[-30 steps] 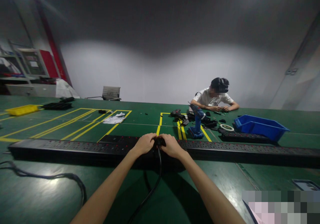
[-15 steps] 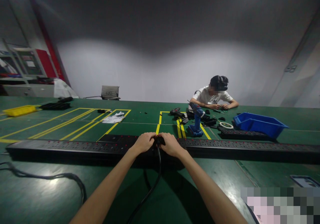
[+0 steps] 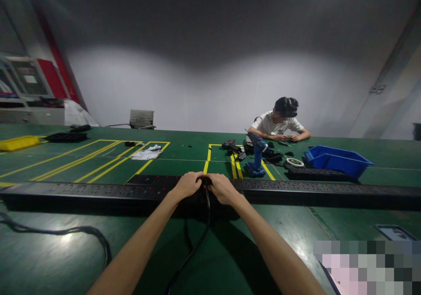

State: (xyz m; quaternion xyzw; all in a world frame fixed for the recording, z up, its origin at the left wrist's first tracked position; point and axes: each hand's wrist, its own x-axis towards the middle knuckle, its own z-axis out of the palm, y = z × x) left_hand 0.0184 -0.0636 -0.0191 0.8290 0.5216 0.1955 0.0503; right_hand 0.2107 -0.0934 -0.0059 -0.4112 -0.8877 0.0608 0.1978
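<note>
Black plug [image 3: 206, 182] sits between our two hands, pressed down on the long black power strip [image 3: 98, 193] that runs across the green table [image 3: 66, 251] from edge to edge. Our left hand [image 3: 188, 185] curls over the plug from its left side, and our right hand [image 3: 221, 187] closes on it from the right, fingertips meeting over the top so that only a sliver of the plug shows. Both hands grasp the plug, knuckles resting on the strip. From the plug a black cable [image 3: 197, 242] drops toward us over the near edge of the strip. Another cable [image 3: 66, 232] snakes across the table to our left.

Beyond the strip, yellow lines [image 3: 105, 159] mark the table. A blue power drill [image 3: 256, 154] stands upright near a blue bin [image 3: 335, 161], with a second strip [image 3: 312, 172] just before the bin. A person in a white shirt [image 3: 279, 126] sits at the far side, hands together on small parts. A yellow tray [image 3: 18, 143] lies far left.
</note>
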